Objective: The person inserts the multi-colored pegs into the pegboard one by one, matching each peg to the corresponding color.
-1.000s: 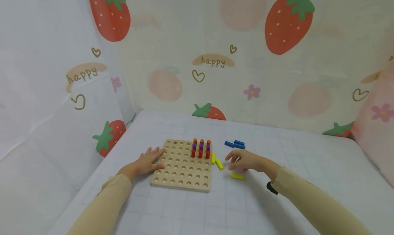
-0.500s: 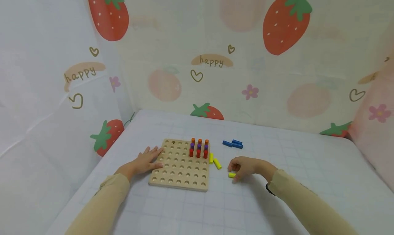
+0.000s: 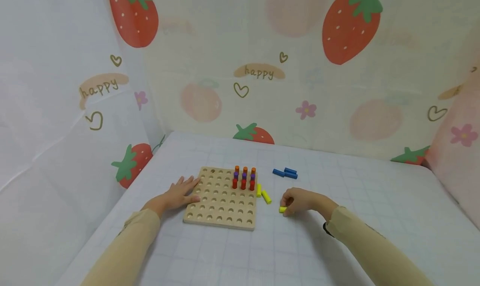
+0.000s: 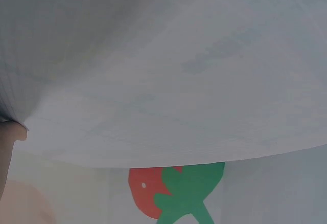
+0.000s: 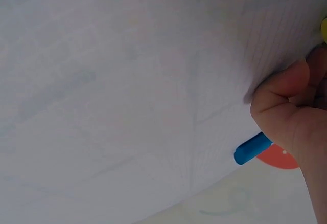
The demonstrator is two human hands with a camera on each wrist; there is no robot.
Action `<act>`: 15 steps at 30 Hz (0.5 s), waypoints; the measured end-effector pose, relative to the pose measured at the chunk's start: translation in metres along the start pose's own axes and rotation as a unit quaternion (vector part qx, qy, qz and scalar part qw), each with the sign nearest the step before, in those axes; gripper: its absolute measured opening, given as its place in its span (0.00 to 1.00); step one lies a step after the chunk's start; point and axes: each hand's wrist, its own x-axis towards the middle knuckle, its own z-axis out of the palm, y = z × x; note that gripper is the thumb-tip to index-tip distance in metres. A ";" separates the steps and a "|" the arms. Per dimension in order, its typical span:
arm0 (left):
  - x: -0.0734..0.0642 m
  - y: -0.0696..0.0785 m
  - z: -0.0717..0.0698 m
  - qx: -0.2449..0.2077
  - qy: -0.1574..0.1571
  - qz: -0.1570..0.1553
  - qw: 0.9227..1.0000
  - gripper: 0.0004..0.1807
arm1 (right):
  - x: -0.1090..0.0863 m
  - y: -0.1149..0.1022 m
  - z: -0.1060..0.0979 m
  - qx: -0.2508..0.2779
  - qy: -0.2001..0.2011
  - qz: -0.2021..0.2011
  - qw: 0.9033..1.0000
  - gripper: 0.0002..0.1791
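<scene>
A wooden pegboard (image 3: 221, 223) with rows of round holes lies flat on the table. Upright in its back right part stand orange pegs (image 3: 245, 169), purple pegs (image 3: 244, 176) and red pegs (image 3: 243, 185), three of each. My left hand (image 3: 179, 196) rests with extended fingers on the board's left edge. To the right of the board, my right hand (image 3: 301, 200) pinches a yellow peg (image 3: 282, 210) between thumb and fingers, low at the table. In the right wrist view only a sliver of this peg (image 5: 324, 29) shows. The left wrist view catches just a fingertip (image 4: 18, 131).
Two more yellow pegs, one against the board's right edge (image 3: 259, 190) and one beside it (image 3: 266, 197), lie on the table. Three blue pegs (image 3: 290, 175) lie farther back. A printed cloth wall (image 3: 180, 115) rises behind the white-covered table (image 3: 210, 257).
My right hand has come down and nearer to me, and its fingers have closed on the nearest yellow peg. My left hand stays at the board's edge.
</scene>
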 end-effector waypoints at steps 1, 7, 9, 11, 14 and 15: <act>0.001 0.000 0.000 0.001 -0.001 -0.001 1.000 0.47 | 0.000 0.000 0.000 -0.001 0.000 0.000 1.000 0.08; 0.003 0.001 -0.001 0.001 -0.007 -0.001 1.000 0.48 | 0.000 0.002 -0.003 0.014 0.000 0.012 1.000 0.07; 0.003 0.001 -0.002 0.002 -0.008 -0.004 1.000 0.48 | 0.001 0.002 -0.004 0.031 0.001 0.022 0.999 0.06; 0.004 0.002 -0.002 0.001 -0.009 -0.006 1.000 0.48 | 0.002 0.003 -0.005 0.048 -0.001 0.026 0.998 0.05; 0.004 0.002 -0.002 0.004 -0.012 -0.012 1.000 0.48 | 0.002 0.003 -0.006 0.068 -0.007 0.029 0.997 0.04; 0.003 0.002 -0.002 0.003 -0.012 -0.013 1.000 0.48 | 0.002 0.003 -0.007 0.072 -0.008 0.027 0.997 0.03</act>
